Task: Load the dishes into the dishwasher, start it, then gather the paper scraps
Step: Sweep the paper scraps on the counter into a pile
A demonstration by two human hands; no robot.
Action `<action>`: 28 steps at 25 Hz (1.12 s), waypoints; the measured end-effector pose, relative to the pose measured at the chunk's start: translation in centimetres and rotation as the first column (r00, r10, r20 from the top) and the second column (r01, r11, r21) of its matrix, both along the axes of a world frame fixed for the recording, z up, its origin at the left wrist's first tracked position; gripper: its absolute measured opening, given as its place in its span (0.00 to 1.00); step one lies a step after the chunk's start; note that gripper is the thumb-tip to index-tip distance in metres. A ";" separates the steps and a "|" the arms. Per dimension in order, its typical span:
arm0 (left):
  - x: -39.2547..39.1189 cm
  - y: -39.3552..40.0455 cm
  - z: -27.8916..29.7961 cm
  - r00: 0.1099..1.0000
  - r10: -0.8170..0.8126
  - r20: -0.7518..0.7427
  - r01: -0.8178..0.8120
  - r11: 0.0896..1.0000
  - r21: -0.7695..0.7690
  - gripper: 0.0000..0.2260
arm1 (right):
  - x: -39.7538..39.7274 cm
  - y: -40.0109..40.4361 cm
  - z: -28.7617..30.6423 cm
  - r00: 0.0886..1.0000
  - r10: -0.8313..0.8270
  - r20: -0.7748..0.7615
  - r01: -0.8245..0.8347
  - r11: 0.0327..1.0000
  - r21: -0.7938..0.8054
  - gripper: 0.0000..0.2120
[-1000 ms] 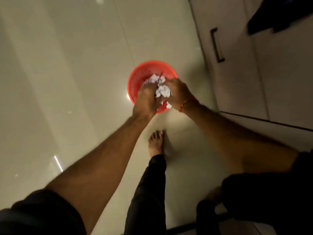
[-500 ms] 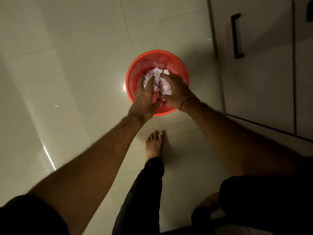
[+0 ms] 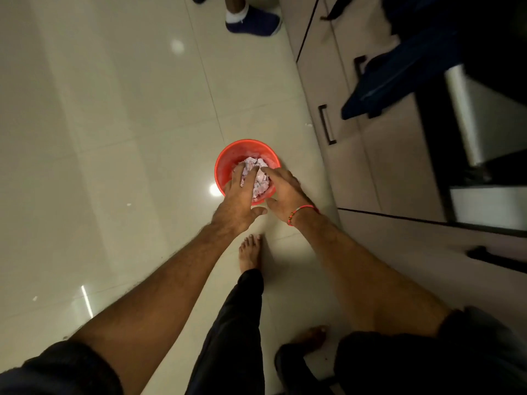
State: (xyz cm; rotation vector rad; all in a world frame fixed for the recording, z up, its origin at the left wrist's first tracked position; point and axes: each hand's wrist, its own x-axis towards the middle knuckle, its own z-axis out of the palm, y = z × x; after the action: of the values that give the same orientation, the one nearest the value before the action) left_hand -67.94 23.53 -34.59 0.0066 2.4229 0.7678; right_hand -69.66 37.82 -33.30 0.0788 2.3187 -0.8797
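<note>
Pressing down into a red bucket (image 3: 228, 163), both hands are seen at mid-frame. The bucket stands on the pale tiled floor (image 3: 114, 138), just left of the cabinet fronts (image 3: 342, 166) that run down the right side of the frame. Paper scraps (image 3: 258, 182), white and crumpled, are heaped inside the bucket and are visible between the two hands.

Left hand (image 3: 238, 196): fingers extended and spread, laid flat on the left part of the heap; grip apart, nothing clasped. Right hand (image 3: 282, 192): fingers likewise straight, resting on the right part of the heap and over the bucket's near right rim; grip apart, nothing pinched. A red thread bracelet (image 3: 299, 213) is noted on the right wrist.

Below the hands, a bare foot (image 3: 249, 253) is planted on the floor near the bucket, with a dark trouser leg (image 3: 233, 323) leading to the lower edge of the frame. A second bare foot (image 3: 309, 337) is partly seen at lower right.

At the upper centre of the frame, a blue shoe (image 3: 253, 22) of another person is recorded, well apart from the bucket. A dark cabinet handle (image 3: 326, 125) is seen at right of centre. A small bright light reflection (image 3: 215, 190) lies on the floor just left of the bucket.
</note>
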 end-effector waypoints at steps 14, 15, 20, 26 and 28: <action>18.6 15.9 26.1 0.916 -0.249 -0.315 0.299 0.947 0.120 0.45 | 22.6 17.7 28.5 0.949 -0.180 -0.257 0.175 0.984 -0.043 0.34; 19.8 17.6 27.4 0.897 -0.275 -0.345 0.333 0.935 0.121 0.45 | 24.3 19.3 29.9 0.932 -0.208 -0.297 0.202 0.978 -0.053 0.34; 25.2 26.9 33.0 0.814 -0.380 -0.440 0.487 0.858 0.160 0.43 | 33.1 27.6 35.7 0.800 -0.396 -0.452 0.393 0.914 -0.105 0.30; 30.2 36.9 37.3 0.706 -0.529 -0.470 0.669 0.716 0.200 0.42 | 42.7 36.8 39.3 0.596 -0.576 -0.559 0.609 0.779 -0.154 0.28; 31.3 39.7 38.1 0.660 -0.571 -0.489 0.716 0.675 0.179 0.40 | 45.1 39.1 39.8 0.552 -0.606 -0.573 0.661 0.737 -0.142 0.27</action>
State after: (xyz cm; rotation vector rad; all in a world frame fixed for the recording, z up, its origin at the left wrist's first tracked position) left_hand -36.68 63.25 3.48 1.2449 2.3092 0.8896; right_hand -24.52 76.94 6.51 0.8645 2.9787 -1.2889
